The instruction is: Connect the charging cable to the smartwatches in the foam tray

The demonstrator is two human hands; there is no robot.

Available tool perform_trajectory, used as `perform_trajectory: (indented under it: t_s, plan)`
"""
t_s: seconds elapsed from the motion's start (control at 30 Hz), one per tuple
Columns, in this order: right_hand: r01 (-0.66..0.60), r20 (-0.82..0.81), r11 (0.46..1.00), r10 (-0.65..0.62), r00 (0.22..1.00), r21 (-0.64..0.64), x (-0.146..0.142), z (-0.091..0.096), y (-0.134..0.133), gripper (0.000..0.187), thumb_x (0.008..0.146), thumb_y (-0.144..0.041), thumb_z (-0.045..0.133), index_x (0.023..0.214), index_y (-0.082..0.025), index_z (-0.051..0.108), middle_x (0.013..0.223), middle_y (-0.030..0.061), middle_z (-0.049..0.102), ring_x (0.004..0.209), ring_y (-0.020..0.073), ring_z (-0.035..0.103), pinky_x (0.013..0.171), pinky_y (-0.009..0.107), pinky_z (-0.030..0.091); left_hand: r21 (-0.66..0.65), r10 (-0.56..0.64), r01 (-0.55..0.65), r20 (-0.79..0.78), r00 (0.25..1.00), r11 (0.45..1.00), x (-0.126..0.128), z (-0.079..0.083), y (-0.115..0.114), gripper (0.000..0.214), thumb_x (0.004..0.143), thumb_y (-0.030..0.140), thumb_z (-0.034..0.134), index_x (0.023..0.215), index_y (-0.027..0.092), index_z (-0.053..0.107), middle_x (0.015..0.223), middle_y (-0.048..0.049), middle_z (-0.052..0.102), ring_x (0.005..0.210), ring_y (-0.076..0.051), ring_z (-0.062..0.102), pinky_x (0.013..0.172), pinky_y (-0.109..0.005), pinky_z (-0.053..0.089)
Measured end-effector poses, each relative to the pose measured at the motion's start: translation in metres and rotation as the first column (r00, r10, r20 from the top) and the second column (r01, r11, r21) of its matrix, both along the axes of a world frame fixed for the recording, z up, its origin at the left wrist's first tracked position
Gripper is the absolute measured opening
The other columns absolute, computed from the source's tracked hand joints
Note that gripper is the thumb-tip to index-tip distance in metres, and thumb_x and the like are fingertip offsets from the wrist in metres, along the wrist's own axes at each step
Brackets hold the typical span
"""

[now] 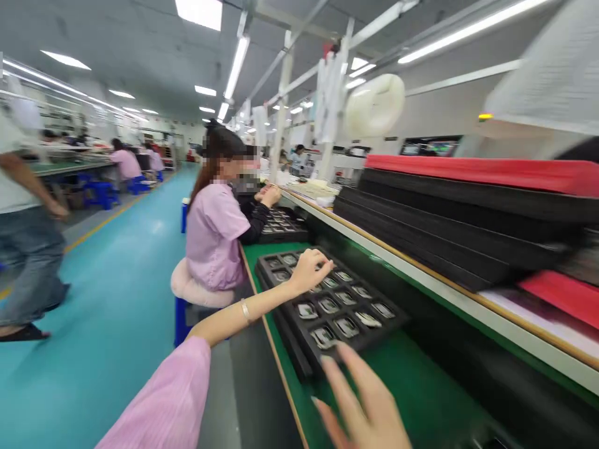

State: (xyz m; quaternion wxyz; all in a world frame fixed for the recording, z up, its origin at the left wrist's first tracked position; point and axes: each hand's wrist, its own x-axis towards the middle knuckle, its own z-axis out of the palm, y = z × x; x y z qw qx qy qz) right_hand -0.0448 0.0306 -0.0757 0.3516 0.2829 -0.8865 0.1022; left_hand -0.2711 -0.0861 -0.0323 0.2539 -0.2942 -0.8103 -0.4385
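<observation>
A black foam tray (pixel 281 312) with rows of square pockets lies on the green bench top, apparently stacked on another black tray. Small pale and dark parts (pixel 347 327) sit in the pockets; blur keeps me from telling their kind. My left hand (pixel 309 272) reaches over the tray's far half, thumb and fingers bent together. Whatever it may pinch is too small to make out. Close to the camera, my right hand (pixel 362 399) is at the tray's near edge, its fingers spread and blurred, with nothing seen in them.
Along the right, a shelf (pixel 421 268) runs above the bench, bearing stacked black foam sheets (pixel 444 218) and a red sheet (pixel 482 173). Ahead, a co-worker (pixel 218 231) in pink sits at another black tray (pixel 285 236). At left, a person (pixel 28 249) stands in the blue aisle.
</observation>
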Motion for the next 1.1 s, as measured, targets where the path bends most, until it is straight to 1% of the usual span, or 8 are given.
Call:
perform_trajectory:
  t_s: [0.07, 0.17, 0.37, 0.63, 0.73, 0.9, 1.0, 1.1]
  plan:
    - [-0.133, -0.056, 0.959, 0.152, 0.987, 0.251, 0.017, 0.008, -0.031, 0.041, 0.092, -0.016, 0.042, 0.132, -0.022, 0.044, 0.134, 0.0124, 0.048, 0.125, 0.0311, 0.041, 0.1, 0.051, 0.04, -0.053, -0.186, 0.184, -0.052, 0.981, 0.982, 0.06, 0.006, 0.059, 0.021, 0.088, 0.029, 0.054, 0.072, 0.018, 0.063, 0.088, -0.0033, 0.066, 0.091, -0.018, 0.056, 0.088, -0.035, 0.039]
    - [-0.11, -0.01, 0.921, 0.123, 0.992, 0.374, 0.027, 0.0, -0.053, 0.027, 0.096, -0.017, 0.038, 0.117, -0.022, 0.054, 0.115, 0.0097, 0.06, 0.116, 0.0242, 0.048, 0.098, 0.044, 0.041, -0.123, -0.458, 0.448, -0.076, 0.886, 0.886, 0.157, 0.005, 0.128, 0.02, 0.089, 0.03, 0.051, 0.076, 0.019, 0.062, 0.091, -0.003, 0.066, 0.09, -0.018, 0.054, 0.087, -0.036, 0.034]
    - [0.266, -0.004, 0.854, -0.295, 0.956, 0.447, 0.067, -0.033, 0.01, 0.04, 0.096, -0.009, 0.027, 0.132, -0.016, 0.042, 0.09, 0.0071, 0.061, 0.078, 0.0173, 0.059, 0.073, 0.031, 0.046, -0.274, -0.768, 0.734, -0.028, 0.64, 0.622, 0.263, -0.023, 0.197, 0.018, 0.088, 0.025, 0.049, 0.076, 0.02, 0.062, 0.092, -0.004, 0.065, 0.093, -0.021, 0.053, 0.086, -0.039, 0.032]
    - [0.655, 0.16, 0.656, -0.742, 0.652, 0.375, 0.204, -0.014, 0.129, 0.027, 0.099, -0.021, 0.035, 0.124, -0.02, 0.046, 0.12, 0.0096, 0.054, 0.111, 0.0197, 0.049, 0.093, 0.034, 0.038, -0.486, -0.754, 0.7, 0.118, 0.646, 0.524, 0.232, -0.091, 0.261, 0.033, 0.085, 0.041, 0.045, 0.106, 0.02, 0.059, 0.116, -0.0123, 0.059, 0.111, -0.032, 0.049, 0.098, -0.054, 0.028]
    - [0.891, 0.364, 0.368, -0.894, 0.261, 0.265, 0.288, -0.011, 0.158, 0.024, 0.096, -0.026, 0.044, 0.118, -0.02, 0.05, 0.108, 0.0072, 0.06, 0.103, 0.0201, 0.054, 0.088, 0.032, 0.042, -0.546, -0.682, 0.668, 0.221, 0.697, 0.506, 0.205, -0.121, 0.283, 0.044, 0.085, 0.046, 0.038, 0.109, 0.015, 0.057, 0.122, -0.0178, 0.056, 0.115, -0.036, 0.05, 0.097, -0.058, 0.031]
    - [0.968, 0.458, -0.068, -0.872, -0.176, 0.241, 0.422, -0.028, 0.174, 0.013, 0.092, -0.02, 0.05, 0.098, -0.012, 0.058, 0.085, 0.0105, 0.062, 0.079, 0.0244, 0.062, 0.068, 0.031, 0.047, -0.568, -0.677, 0.738, 0.383, 0.629, 0.364, 0.182, -0.145, 0.296, 0.046, 0.08, 0.055, 0.04, 0.095, 0.018, 0.063, 0.105, -0.0101, 0.067, 0.102, -0.03, 0.061, 0.092, -0.042, 0.042]
    - [0.94, 0.505, -0.217, -0.799, -0.326, 0.263, 0.467, -0.043, 0.164, 0.019, 0.088, -0.023, 0.058, 0.101, -0.01, 0.059, 0.085, 0.0125, 0.06, 0.074, 0.0268, 0.062, 0.066, 0.033, 0.047, -0.512, -0.672, 0.782, 0.442, 0.594, 0.355, 0.182, -0.145, 0.292, 0.046, 0.078, 0.059, 0.041, 0.091, 0.021, 0.062, 0.099, -0.0069, 0.067, 0.097, -0.028, 0.063, 0.087, -0.038, 0.045]
    - [0.931, 0.548, -0.258, -0.755, -0.361, 0.258, 0.485, -0.054, 0.154, 0.029, 0.083, -0.022, 0.062, 0.11, -0.012, 0.059, 0.092, 0.0131, 0.058, 0.077, 0.0262, 0.062, 0.071, 0.034, 0.047, -0.493, -0.677, 0.787, 0.436, 0.592, 0.371, 0.187, -0.143, 0.284, 0.045, 0.077, 0.061, 0.043, 0.088, 0.021, 0.062, 0.097, -0.0058, 0.066, 0.095, -0.028, 0.063, 0.085, -0.037, 0.045]
